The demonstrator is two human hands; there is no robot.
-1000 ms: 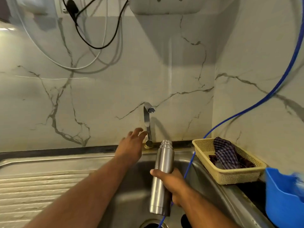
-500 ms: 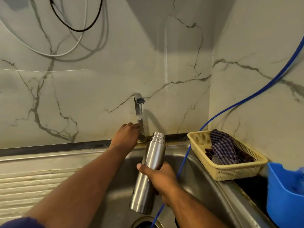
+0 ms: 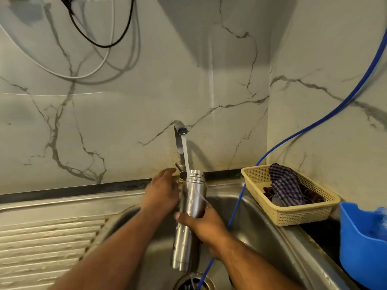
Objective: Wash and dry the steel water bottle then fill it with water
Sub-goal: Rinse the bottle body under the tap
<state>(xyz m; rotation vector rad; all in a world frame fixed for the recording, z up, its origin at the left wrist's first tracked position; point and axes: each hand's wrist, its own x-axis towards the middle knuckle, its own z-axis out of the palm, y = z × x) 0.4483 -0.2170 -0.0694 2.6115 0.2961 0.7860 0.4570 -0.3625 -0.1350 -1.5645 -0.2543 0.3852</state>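
Observation:
An uncapped steel water bottle [image 3: 189, 208] stands nearly upright over the sink basin [image 3: 261, 229]. My right hand [image 3: 201, 227] grips it around the middle. A stream of water [image 3: 186, 153] runs from the steel tap [image 3: 179, 141] and lands at the left edge of the bottle's mouth. My left hand [image 3: 161, 193] is just left of the bottle, its fingertips near the tap lever [image 3: 178, 165] at the tap's base. Whether the fingers touch the lever is unclear.
A blue hose [image 3: 293, 137] drops from the upper right into the drain [image 3: 193, 282]. A yellow basket [image 3: 293, 212] with a checked cloth [image 3: 284, 185] sits on the sink's right rim, a blue tub [image 3: 362, 248] beside it. The ribbed drainboard [image 3: 46, 248] lies left.
Water now runs from the tap, which was dry before. My right hand has brought the bottle upright under the stream. My left hand has drawn back slightly from the tap base.

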